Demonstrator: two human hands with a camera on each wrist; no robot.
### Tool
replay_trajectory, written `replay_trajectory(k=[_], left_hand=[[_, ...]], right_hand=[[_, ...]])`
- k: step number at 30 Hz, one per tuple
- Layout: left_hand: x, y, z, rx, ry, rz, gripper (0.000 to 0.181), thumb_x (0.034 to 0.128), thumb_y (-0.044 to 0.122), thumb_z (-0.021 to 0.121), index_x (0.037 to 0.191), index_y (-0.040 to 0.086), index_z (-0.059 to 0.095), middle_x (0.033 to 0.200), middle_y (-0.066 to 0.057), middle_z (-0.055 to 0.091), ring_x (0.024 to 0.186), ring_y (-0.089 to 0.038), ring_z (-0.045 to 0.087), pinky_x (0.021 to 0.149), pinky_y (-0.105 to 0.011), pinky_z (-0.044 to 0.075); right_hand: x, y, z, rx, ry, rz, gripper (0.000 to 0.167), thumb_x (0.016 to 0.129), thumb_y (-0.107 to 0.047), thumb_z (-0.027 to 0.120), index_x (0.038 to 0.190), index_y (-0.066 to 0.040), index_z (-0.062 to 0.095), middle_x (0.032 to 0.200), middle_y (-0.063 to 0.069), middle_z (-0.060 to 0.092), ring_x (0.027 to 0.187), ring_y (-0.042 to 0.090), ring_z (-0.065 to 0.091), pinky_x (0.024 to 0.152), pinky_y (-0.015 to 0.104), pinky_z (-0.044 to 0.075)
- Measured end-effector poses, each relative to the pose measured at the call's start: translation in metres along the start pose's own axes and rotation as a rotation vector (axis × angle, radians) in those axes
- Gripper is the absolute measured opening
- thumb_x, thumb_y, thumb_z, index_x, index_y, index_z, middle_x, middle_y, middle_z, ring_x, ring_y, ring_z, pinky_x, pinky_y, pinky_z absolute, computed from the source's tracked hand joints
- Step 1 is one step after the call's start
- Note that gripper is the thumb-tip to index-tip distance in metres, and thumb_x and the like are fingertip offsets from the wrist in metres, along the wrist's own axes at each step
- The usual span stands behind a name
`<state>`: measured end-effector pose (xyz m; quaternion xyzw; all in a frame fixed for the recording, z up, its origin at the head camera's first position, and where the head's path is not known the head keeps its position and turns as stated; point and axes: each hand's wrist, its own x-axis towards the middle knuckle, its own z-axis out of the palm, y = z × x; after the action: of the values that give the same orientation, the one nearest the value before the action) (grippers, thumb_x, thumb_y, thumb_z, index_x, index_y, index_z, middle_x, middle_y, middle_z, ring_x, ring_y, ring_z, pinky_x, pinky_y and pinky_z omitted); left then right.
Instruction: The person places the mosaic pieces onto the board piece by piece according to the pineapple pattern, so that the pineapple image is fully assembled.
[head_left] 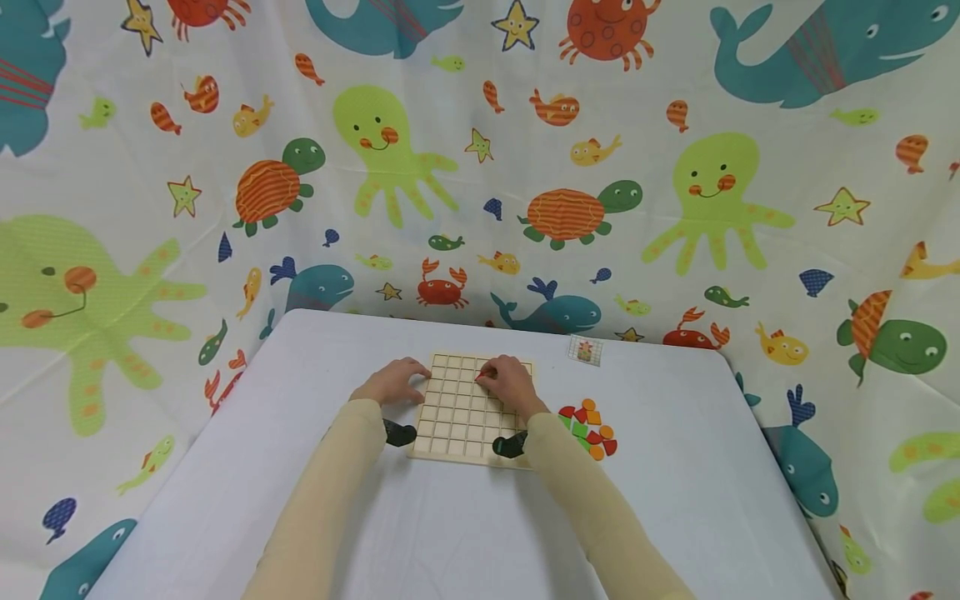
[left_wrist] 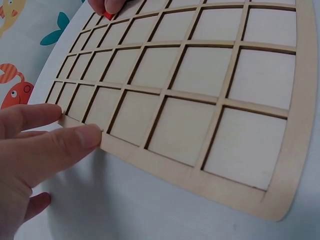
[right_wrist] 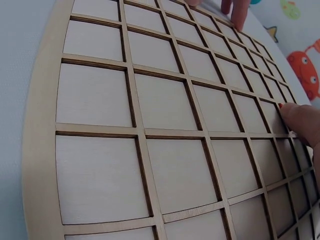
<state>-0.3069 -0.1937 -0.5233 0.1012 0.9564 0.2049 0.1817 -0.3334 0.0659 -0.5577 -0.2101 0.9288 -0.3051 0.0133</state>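
Note:
A wooden grid board [head_left: 457, 408] with square cells lies on the white table. My left hand [head_left: 392, 382] is at its left edge; in the left wrist view the fingers of this hand [left_wrist: 45, 145] rest on the frame, extended. My right hand [head_left: 512, 385] is over the upper right part of the grid and pinches a small red piece [head_left: 480, 377]. The left wrist view shows that red piece [left_wrist: 108, 16] at the top, between fingertips. In the right wrist view the thumb side of my right hand [right_wrist: 304, 122] is low over the cells, most of the piece hidden.
Right of the board lie several loose pieces: red, an orange round one [head_left: 588, 405] and a green one [head_left: 579, 429]. A small picture card [head_left: 585, 350] lies near the table's back edge. A curtain [head_left: 465, 183] printed with sea animals hangs behind the table [head_left: 675, 467].

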Motion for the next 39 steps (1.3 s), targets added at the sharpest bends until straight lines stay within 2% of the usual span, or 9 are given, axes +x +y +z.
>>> replay_trajectory(k=[6, 11, 17, 25, 29, 33, 36, 39], left_hand=[[-0.003, 0.001, -0.001, 0.008, 0.005, 0.017, 0.049, 0.086, 0.021, 0.076, 0.132, 0.013, 0.061, 0.145, -0.013, 0.047, 0.137, -0.033, 0.037, 0.111, -0.054, 0.034], [-0.007, 0.006, -0.003, 0.004, 0.001, 0.007, 0.049, 0.0863, 0.02, 0.076, 0.132, 0.013, 0.06, 0.145, -0.013, 0.046, 0.137, -0.033, 0.037, 0.112, -0.054, 0.033], [-0.005, 0.006, -0.002, 0.011, 0.0, 0.008, 0.049, 0.0863, 0.021, 0.076, 0.132, 0.012, 0.06, 0.145, -0.014, 0.046, 0.137, -0.034, 0.037, 0.111, -0.055, 0.033], [-0.004, 0.003, -0.003, 0.009, -0.003, 0.015, 0.049, 0.0865, 0.021, 0.076, 0.132, 0.012, 0.06, 0.145, -0.015, 0.045, 0.137, -0.035, 0.036, 0.111, -0.056, 0.033], [-0.005, 0.001, -0.003, 0.008, 0.003, 0.016, 0.049, 0.0864, 0.021, 0.076, 0.132, 0.012, 0.06, 0.146, -0.015, 0.045, 0.137, -0.035, 0.036, 0.111, -0.056, 0.033], [-0.005, 0.0, -0.004, 0.005, 0.0, 0.012, 0.049, 0.0869, 0.021, 0.075, 0.133, 0.012, 0.06, 0.146, -0.014, 0.045, 0.138, -0.034, 0.035, 0.111, -0.056, 0.033], [-0.003, 0.0, -0.003, 0.005, 0.0, 0.018, 0.049, 0.0874, 0.021, 0.075, 0.133, 0.013, 0.06, 0.146, -0.014, 0.045, 0.137, -0.034, 0.035, 0.111, -0.057, 0.033], [-0.001, 0.001, -0.001, 0.006, -0.006, 0.019, 0.048, 0.0877, 0.021, 0.074, 0.133, 0.013, 0.06, 0.146, -0.014, 0.045, 0.137, -0.034, 0.036, 0.111, -0.056, 0.033]], right_hand=[[-0.003, -0.004, -0.003, 0.038, 0.016, 0.019, 0.019, 0.09, -0.024, 0.072, 0.1, -0.009, 0.074, 0.092, 0.003, 0.063, 0.088, 0.019, 0.056, 0.081, 0.035, 0.051], [-0.008, -0.002, -0.008, 0.089, 0.052, 0.051, 0.025, 0.092, -0.02, 0.07, 0.111, -0.004, 0.071, 0.101, 0.008, 0.065, 0.095, 0.023, 0.06, 0.088, 0.039, 0.053], [-0.02, 0.019, -0.024, 0.132, 0.1, 0.079, 0.036, 0.095, -0.021, 0.066, 0.122, 0.002, 0.062, 0.107, 0.013, 0.059, 0.095, 0.026, 0.057, 0.086, 0.041, 0.052], [-0.049, 0.059, -0.065, 0.088, 0.135, 0.156, 0.035, 0.095, -0.022, 0.065, 0.122, 0.001, 0.063, 0.112, 0.017, 0.061, 0.1, 0.03, 0.058, 0.089, 0.045, 0.052], [-0.069, 0.078, -0.086, 0.089, 0.114, 0.226, 0.036, 0.095, -0.022, 0.065, 0.123, 0.0, 0.063, 0.116, 0.017, 0.06, 0.104, 0.031, 0.058, 0.092, 0.045, 0.052], [-0.09, 0.096, -0.101, 0.081, 0.046, 0.29, 0.039, 0.096, -0.025, 0.064, 0.127, -0.001, 0.061, 0.118, 0.016, 0.058, 0.107, 0.031, 0.055, 0.093, 0.043, 0.053], [-0.106, 0.109, -0.108, 0.052, -0.006, 0.299, 0.039, 0.095, -0.025, 0.066, 0.127, -0.002, 0.061, 0.118, 0.015, 0.06, 0.107, 0.03, 0.056, 0.092, 0.043, 0.053], [-0.121, 0.119, -0.112, 0.021, -0.06, 0.272, 0.041, 0.093, -0.024, 0.069, 0.125, 0.0, 0.062, 0.118, 0.017, 0.061, 0.107, 0.031, 0.056, 0.093, 0.045, 0.053]])
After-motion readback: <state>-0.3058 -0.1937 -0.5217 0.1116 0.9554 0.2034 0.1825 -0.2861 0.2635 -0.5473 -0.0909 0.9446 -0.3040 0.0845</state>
